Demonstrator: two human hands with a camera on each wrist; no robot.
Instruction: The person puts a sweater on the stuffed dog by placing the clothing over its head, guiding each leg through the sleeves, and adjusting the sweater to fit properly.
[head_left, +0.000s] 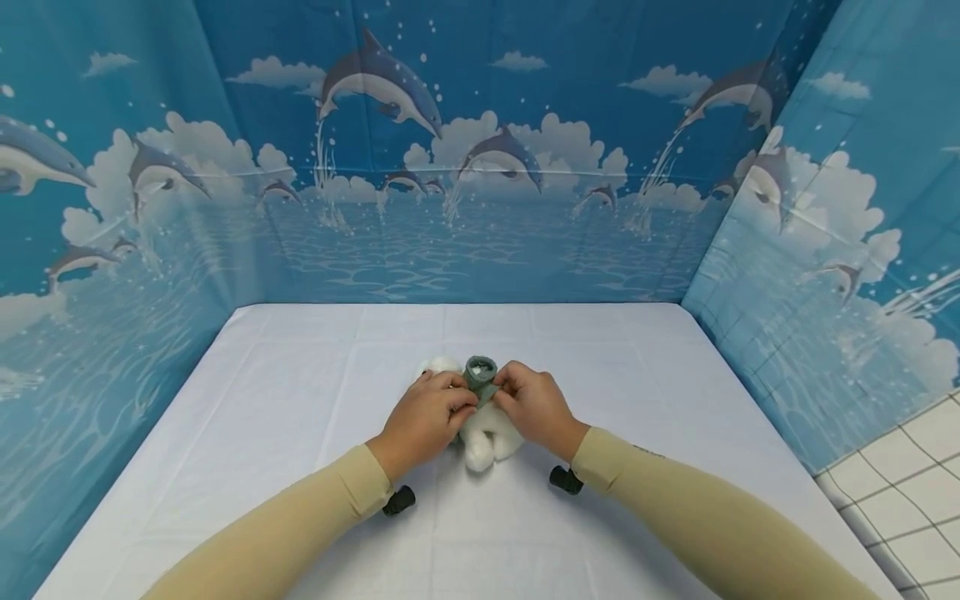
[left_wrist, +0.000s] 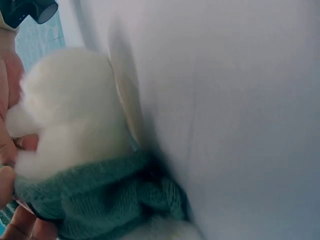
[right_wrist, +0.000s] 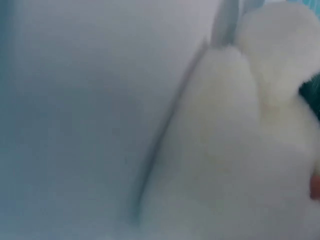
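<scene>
A white plush toy (head_left: 480, 446) lies on the white cloth between the two hands, with a grey-green knitted garment (head_left: 481, 369) around part of it. The left hand (head_left: 427, 417) pinches the garment's edge from the left. From the right, the right hand (head_left: 536, 408) pinches the same knit with thumb and fingers. Up close in the left wrist view, the ribbed knit (left_wrist: 100, 195) wraps the plush body (left_wrist: 75, 95), fingertips at its edge. White fur (right_wrist: 225, 135) fills much of the right wrist view, where only one fingertip shows. The toy's head is partly hidden behind the left hand.
The white cloth (head_left: 637, 375) covers the table. Dolphin-printed curtains (head_left: 480, 242) stand behind it and on both sides. A black wrist device (head_left: 400, 501) sits under the left wrist, another (head_left: 566, 480) under the right. White tiles (head_left: 900, 475) show at lower right.
</scene>
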